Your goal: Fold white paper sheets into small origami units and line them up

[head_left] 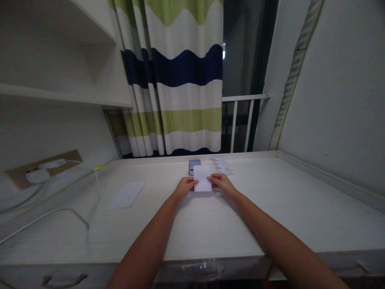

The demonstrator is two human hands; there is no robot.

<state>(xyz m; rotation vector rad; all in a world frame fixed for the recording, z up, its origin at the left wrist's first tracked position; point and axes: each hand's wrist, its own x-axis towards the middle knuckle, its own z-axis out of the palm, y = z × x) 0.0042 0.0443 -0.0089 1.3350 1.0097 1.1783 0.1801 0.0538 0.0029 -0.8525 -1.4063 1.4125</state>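
A small white rectangular sheet of paper [202, 179] is held up just above the desk, between my two hands. My left hand [185, 187] pinches its left edge, thumb on the near face. On the opposite edge, my right hand [223, 184] grips it the same way. Right behind the paper lies a phone [194, 162] with its screen lit, its lower part partly covered by the sheet. Several folded white paper pieces [221, 165] lie in a row just beyond my right hand.
More white paper [128, 194] lies flat on the white desk [288, 208] to the left. White cables [60, 210] run from plugs in a wall socket [45, 168] across the desk's left side. A striped curtain [186, 96] hangs behind; shelves [60, 94] overhang the left.
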